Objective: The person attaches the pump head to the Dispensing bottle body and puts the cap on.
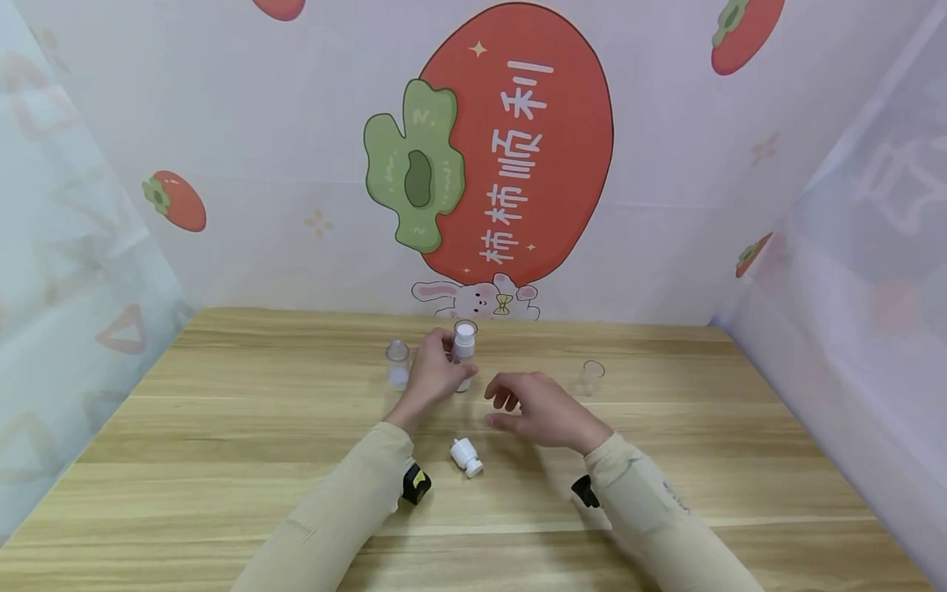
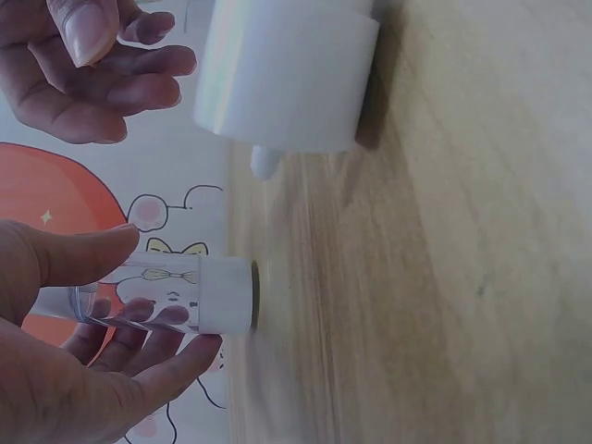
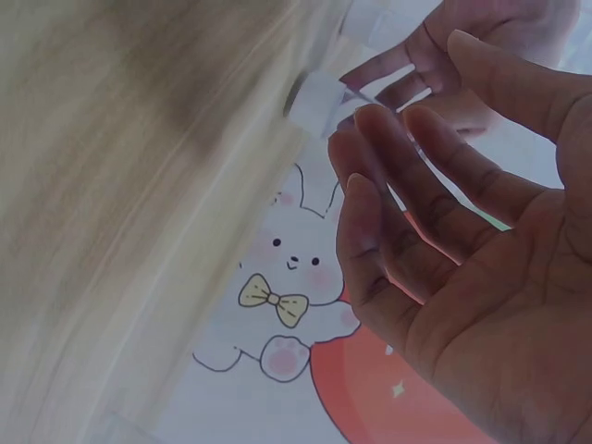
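My left hand [image 1: 431, 372] grips a small clear pump bottle [image 1: 464, 347], thumb on one side and fingers on the other. The bottle stands upright near the table's back edge, with a white pump on top. In the left wrist view its white base [image 2: 227, 296] shows below a see-through body. My right hand [image 1: 546, 411] hovers just right of the bottle, fingers loosely bent and holding nothing; its bare palm [image 3: 499, 314] fills the right wrist view's side. A loose white pump head [image 1: 466, 457] lies on the table between my forearms, large in the left wrist view.
Left of my left hand stands another clear bottle [image 1: 397, 366] with a domed top and a white lower part. A clear open-rimmed cap or cup [image 1: 591, 378] stands to the right. Printed cloth [image 1: 651, 247] walls the wooden table [image 1: 222, 460] at the back and sides.
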A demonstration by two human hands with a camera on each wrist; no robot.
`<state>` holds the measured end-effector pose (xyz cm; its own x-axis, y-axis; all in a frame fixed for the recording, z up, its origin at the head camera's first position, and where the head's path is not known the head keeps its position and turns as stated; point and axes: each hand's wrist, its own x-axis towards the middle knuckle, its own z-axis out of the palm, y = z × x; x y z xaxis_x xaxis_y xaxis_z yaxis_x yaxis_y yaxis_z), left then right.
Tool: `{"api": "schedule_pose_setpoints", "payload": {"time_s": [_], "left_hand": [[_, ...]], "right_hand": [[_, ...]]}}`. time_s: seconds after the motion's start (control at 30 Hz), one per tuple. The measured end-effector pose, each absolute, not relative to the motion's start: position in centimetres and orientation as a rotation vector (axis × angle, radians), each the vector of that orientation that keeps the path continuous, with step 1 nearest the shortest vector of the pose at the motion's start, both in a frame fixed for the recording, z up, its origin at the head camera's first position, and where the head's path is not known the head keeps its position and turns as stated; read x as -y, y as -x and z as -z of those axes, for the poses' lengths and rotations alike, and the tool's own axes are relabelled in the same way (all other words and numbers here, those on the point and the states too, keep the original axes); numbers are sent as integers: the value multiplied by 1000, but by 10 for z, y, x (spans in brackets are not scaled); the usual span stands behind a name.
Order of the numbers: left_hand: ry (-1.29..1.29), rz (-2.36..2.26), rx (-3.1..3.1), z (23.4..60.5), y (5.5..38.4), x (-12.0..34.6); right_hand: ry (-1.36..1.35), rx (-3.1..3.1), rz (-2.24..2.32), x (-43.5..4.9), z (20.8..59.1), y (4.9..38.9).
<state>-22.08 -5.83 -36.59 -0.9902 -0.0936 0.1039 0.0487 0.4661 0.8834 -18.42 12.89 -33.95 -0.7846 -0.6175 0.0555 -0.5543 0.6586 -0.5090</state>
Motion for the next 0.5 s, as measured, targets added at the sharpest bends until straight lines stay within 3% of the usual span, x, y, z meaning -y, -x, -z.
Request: {"api": "schedule_pose_setpoints", "payload": {"time_s": [0.5], "left_hand": [[-111,1548,2570,368,232,54]], "right_hand": [[935,-2738,737,-128,344,184]]}}
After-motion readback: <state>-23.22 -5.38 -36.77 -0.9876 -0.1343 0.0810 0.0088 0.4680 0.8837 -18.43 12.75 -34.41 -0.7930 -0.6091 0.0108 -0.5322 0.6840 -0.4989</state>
